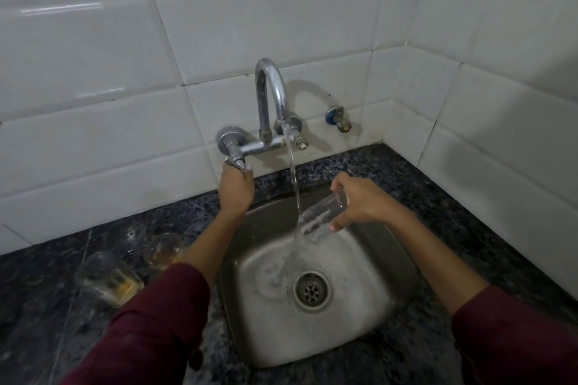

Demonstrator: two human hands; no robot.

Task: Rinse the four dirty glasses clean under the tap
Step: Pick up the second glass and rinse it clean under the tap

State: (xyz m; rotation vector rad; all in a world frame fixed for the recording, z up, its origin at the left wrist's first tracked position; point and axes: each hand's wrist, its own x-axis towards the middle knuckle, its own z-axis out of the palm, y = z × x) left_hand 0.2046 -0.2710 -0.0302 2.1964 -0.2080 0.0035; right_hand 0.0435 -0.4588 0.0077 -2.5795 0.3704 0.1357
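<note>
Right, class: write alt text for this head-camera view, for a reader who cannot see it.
The right hand tilts a glass under the running tap over a steel sink, while the left hand holds the tap handle. Two dirty glasses stand on the counter to the left.

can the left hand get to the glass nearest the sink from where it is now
Probably yes. The left hand is on the tap handle and holds no glass; that glass stands on the counter beside its forearm, with nothing between them.

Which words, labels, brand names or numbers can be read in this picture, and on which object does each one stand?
None: no readable text shows anywhere.
The tap, the held glass, the two glasses on the counter, the sink and the wall tiles show no lettering.
The blue valve is too small to tell.
</note>
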